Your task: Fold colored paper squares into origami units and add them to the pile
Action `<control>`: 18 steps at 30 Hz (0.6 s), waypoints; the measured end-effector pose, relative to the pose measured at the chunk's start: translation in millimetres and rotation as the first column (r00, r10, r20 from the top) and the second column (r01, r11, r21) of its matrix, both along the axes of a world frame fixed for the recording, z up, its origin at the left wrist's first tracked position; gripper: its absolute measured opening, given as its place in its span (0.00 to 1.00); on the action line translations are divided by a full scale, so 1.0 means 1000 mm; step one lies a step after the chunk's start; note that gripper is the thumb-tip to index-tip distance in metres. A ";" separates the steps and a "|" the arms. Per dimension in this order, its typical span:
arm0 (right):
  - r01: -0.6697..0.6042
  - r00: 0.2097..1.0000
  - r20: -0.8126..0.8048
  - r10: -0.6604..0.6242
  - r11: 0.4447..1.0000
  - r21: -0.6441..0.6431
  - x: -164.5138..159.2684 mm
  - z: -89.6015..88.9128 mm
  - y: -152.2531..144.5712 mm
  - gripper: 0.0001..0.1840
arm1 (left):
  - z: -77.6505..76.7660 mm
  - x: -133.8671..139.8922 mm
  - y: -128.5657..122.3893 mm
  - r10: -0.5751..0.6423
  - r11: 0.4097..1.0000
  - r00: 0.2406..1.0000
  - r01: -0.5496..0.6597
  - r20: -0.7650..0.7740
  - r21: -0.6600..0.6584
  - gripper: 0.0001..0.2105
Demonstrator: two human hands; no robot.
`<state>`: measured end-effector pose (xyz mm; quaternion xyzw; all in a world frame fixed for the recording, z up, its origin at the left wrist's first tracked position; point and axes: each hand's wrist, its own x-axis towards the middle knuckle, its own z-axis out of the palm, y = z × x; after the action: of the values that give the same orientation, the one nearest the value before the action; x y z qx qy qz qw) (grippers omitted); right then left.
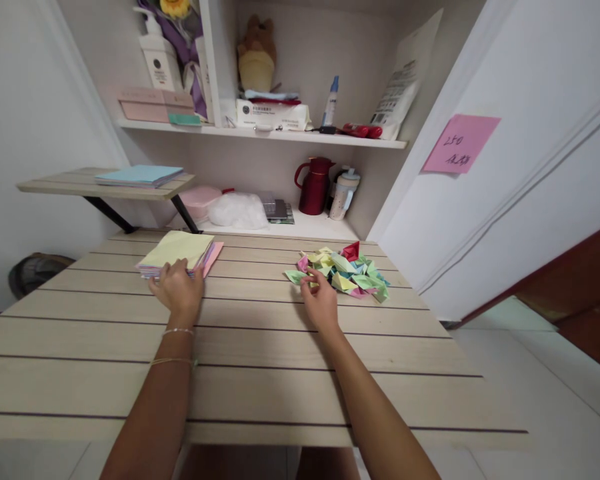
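A stack of coloured paper, yellow sheet on top and a pink sheet jutting out on the right, lies at the left of the table. My left hand grips its near edge with bent fingers, and the fingertips are partly hidden. On the right is a loose pile of folded paper boats in green, yellow, pink, blue and red. Beside the pile's left end, my right hand has its fingers loosely curved and apart, close to a light green boat. Nothing shows held in it.
A small raised shelf bears blue-topped paper at the left. Behind the slatted table, a cabinet holds a red jug, a cup and a white plastic bag. A pink note is on the right wall.
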<state>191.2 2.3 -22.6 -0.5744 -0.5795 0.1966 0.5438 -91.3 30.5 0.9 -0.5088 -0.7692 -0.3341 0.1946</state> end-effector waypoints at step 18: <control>-0.059 0.998 0.014 0.059 0.998 0.008 -0.005 0.000 -0.001 0.20 | -0.001 -0.004 0.005 0.105 0.993 0.973 -0.113 0.207 0.026 0.16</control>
<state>186.5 0.9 -23.1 -0.5561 -0.6007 0.2059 0.5362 -95.5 35.2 0.1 -0.4251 -0.8055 -0.3879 0.1417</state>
